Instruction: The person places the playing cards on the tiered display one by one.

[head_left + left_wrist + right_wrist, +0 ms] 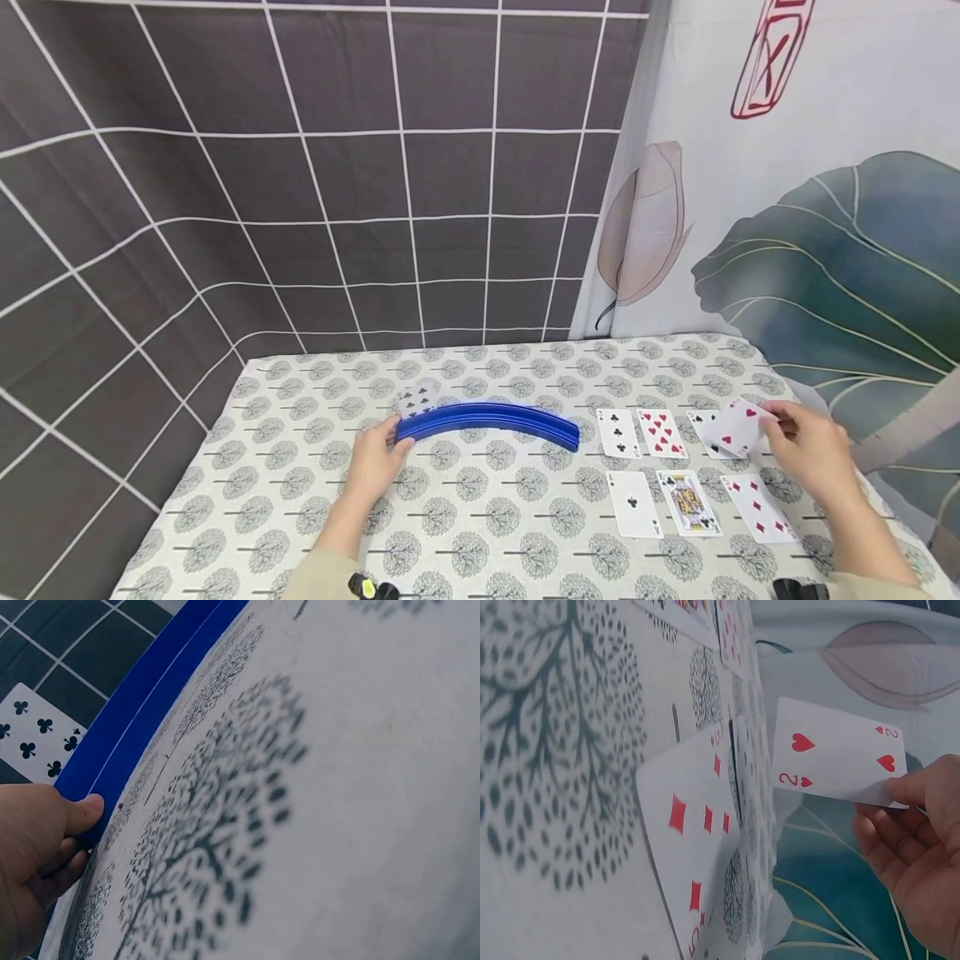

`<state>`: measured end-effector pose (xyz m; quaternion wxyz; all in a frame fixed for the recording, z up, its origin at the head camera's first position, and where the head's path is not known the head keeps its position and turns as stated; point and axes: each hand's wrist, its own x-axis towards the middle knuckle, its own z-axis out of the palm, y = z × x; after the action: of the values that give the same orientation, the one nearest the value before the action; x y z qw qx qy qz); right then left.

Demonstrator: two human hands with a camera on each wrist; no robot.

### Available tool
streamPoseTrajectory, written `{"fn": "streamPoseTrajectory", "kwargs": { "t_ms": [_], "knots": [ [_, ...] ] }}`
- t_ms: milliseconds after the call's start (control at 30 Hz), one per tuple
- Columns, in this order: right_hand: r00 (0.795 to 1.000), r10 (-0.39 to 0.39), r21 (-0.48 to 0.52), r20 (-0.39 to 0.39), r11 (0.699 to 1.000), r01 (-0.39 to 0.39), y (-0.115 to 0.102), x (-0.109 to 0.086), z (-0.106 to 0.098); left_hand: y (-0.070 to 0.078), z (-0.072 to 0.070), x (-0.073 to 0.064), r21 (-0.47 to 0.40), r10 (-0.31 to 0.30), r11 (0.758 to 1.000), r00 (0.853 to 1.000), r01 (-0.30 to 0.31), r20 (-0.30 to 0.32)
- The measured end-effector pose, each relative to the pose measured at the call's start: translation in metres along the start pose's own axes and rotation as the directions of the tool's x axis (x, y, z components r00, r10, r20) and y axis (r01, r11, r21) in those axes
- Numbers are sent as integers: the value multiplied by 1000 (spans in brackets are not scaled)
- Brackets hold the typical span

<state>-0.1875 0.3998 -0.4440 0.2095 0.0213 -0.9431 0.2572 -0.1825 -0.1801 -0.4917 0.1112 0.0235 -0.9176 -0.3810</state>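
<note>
My left hand (pixel 375 458) grips the left end of a curved blue playing-card holder (pixel 487 414), thumb on its front face (pixel 90 806). A clubs card (pixel 415 400) stands upright in the holder near that end. On the right, my right hand (pixel 810 446) pinches the two of hearts (pixel 836 750) by one corner, between thumb and fingers. This card is raised and tilted over a clubs card (pixel 705 425) lying on the table, hiding part of it. Nearest below my right hand lies a diamonds card (pixel 759 510), face up.
Face-up cards lie in two rows at the table's right: a three of clubs (pixel 618 433), a hearts card (pixel 662 434), an ace of clubs (pixel 633 492) and a face card (pixel 687 502). A tree-patterned cloth (pixel 480 517) covers the table; a dark tiled-pattern curtain (pixel 337 183) hangs behind.
</note>
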Motion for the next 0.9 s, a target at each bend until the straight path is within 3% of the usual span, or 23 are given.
{"fn": "streamPoseTrajectory", "kwargs": {
  "t_ms": [367, 900],
  "knots": [
    [998, -52, -23, -28, 998, 51, -16, 5, 11, 0, 2, 1, 0, -10, 1000, 1000, 10, -1],
    [995, -101, 57, -12, 993, 102, -44, 12, 32, -2, 1, 2, -18, -16, 1000, 1000, 16, 11]
  ]
}}
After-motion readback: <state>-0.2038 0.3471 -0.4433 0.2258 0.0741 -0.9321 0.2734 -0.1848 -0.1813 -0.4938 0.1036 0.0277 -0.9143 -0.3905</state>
